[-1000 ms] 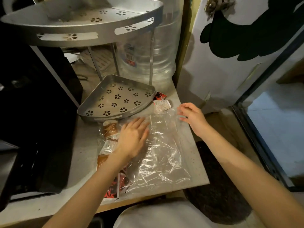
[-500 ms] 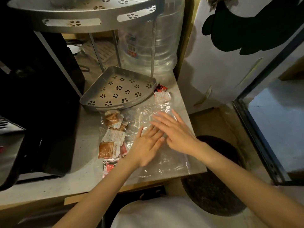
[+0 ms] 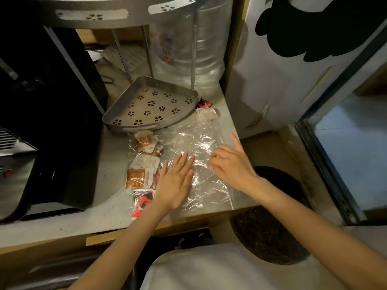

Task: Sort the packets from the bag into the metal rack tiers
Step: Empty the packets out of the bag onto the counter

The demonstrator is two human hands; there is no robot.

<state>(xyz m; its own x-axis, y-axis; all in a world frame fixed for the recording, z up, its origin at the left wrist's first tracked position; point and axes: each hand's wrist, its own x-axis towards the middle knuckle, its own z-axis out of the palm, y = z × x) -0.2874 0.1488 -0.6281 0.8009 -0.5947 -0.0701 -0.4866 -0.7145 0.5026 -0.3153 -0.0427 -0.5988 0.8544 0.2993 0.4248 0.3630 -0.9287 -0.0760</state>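
**Both hands flat on the bag, packets bunched at its left side**

Head view, only angle there is. The grey surface (image 3: 109, 155) is pretty tight: a black appliance (image 3: 52, 114) walls off the left, and the right edge drops away just past the clear plastic bag (image 3: 201, 155). The bag's near end almost reaches the front lip. The bare stretch is mostly left of the packets.

The left hand (image 3: 174, 182) lies palm down on the bag, fingers straight, gripping nothing. The right hand (image 3: 229, 164) is on the crinkly film just beside it, fingers curled with the index poking out; can't tell if it's pinching the plastic.

Compared to half a second back, the hands have separated a bit, the right one was overlapping the left and has slid right and curled up.

The packets (image 3: 144, 164) are small flat sachets, brown, white and red, bunched along the bag's left side. Two more, a red packet (image 3: 204, 103) and a white packet (image 3: 206, 114), sit loose by the rack's corner. The lower rack tier (image 3: 150, 105) is dull metal, fan-shaped, punched with little flower holes, nothing in it. A ribbed clear water jug (image 3: 188, 49) stands behind it.
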